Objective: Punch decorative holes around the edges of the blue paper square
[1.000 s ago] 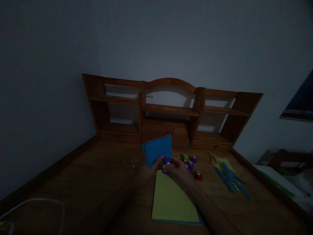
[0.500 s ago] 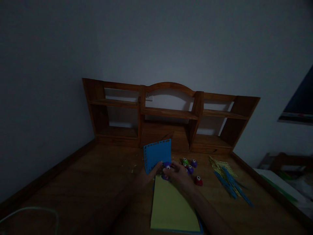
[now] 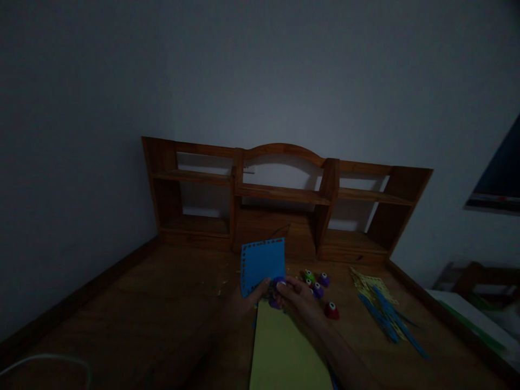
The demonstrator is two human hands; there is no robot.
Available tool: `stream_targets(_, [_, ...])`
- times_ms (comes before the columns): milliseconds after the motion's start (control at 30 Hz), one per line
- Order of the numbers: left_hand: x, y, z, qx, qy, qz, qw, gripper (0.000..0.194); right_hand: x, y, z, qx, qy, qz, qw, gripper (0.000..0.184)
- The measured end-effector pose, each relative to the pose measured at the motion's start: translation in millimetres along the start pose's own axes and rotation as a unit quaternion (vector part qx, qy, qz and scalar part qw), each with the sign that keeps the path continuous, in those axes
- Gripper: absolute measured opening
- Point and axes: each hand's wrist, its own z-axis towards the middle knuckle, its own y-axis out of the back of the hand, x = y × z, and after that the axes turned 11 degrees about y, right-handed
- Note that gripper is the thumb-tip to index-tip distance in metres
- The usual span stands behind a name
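A blue sheet of paper (image 3: 264,265) is held upright by my left hand (image 3: 252,295), whose fingers are closed on its lower edge. Small punched holes run along its left and top edges. My right hand (image 3: 298,298) grips a purple craft punch (image 3: 279,281) at the sheet's lower right corner. Fingers hide part of the punch, so I cannot see exactly how the paper sits in it. Beneath both hands lies a stack of yellow paper (image 3: 284,352) with a blue edge showing below it.
Several small punches (image 3: 317,290) in purple, green and red stand right of my hands, with a red punch (image 3: 332,310) nearer me. Cut yellow and blue paper strips (image 3: 384,311) lie farther right. A wooden shelf unit (image 3: 280,192) backs the desk; a white cable (image 3: 49,356) is at left.
The view has tilted up slightly, so everything sits a little lower. My hands keep hold of the blue paper and the punch, with my right fingers shifted slightly on the punch.
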Motion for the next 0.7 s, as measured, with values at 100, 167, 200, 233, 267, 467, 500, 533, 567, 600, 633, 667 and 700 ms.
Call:
stream_targets(100, [2.3, -0.7, 0.7, 0.005, 0.002, -0.014, 1.000, 0.041, -0.2, -0.5, -0.2, 0.004, -0.003, 0.011, 1.000, 0.027])
stream_targets(167, [4.3, -1.1, 1.8, 0.012, 0.005, -0.016, 1.000, 0.041, -0.2, -1.5, 0.0, 0.003, -0.005, 0.023, 1.000, 0.027])
stream_targets(200, [5.3, -1.2, 2.4, 0.012, 0.005, -0.013, 1.000, 0.041, -0.5, -2.0, 0.2, 0.000, -0.006, 0.029, 1.000, 0.028])
stream_targets(233, [6.1, -1.2, 3.0, 0.011, 0.003, -0.011, 1.000, 0.040, -1.0, -2.4, 0.5, -0.004, -0.009, 0.035, 0.999, 0.029])
stream_targets(267, [6.9, -1.1, 3.5, 0.010, -0.001, -0.010, 1.000, 0.040, -1.7, -2.6, 0.8, -0.008, -0.013, 0.040, 0.999, 0.031])
stream_targets(467, [6.8, -0.3, 2.6, 0.029, -0.012, -0.020, 0.999, 0.037, -1.8, -2.7, 1.3, -0.009, -0.015, 0.031, 0.999, 0.028])
stream_targets(500, [5.9, -0.1, 1.9, 0.032, -0.012, -0.019, 0.999, 0.037, -1.1, -2.7, 1.0, -0.004, -0.012, 0.028, 1.000, 0.026])
stream_targets(533, [5.0, 0.0, 1.4, 0.031, -0.013, -0.018, 0.999, 0.037, -0.5, -2.8, 0.7, 0.000, -0.008, 0.027, 1.000, 0.025])
stream_targets(567, [4.2, 0.2, 1.0, 0.029, -0.012, -0.020, 0.999, 0.037, -0.1, -2.8, 0.4, 0.000, -0.005, 0.029, 1.000, 0.024])
stream_targets(600, [3.8, 0.3, 0.8, 0.028, -0.010, -0.021, 0.999, 0.038, -0.1, -2.6, 0.1, -0.002, -0.002, 0.031, 1.000, 0.022])
stream_targets(633, [3.8, 0.3, 0.8, 0.029, -0.008, -0.020, 0.999, 0.038, -0.5, -2.4, 0.0, -0.005, 0.000, 0.031, 0.999, 0.021])
stream_targets(667, [4.3, 0.3, 1.0, 0.027, -0.004, -0.019, 0.999, 0.038, -1.4, -1.9, -0.1, -0.008, 0.001, 0.029, 1.000, 0.021])
stream_targets(700, [5.5, 0.2, 1.4, 0.024, 0.000, -0.018, 1.000, 0.038, -2.7, -1.3, 0.0, -0.010, 0.004, 0.018, 1.000, 0.021])
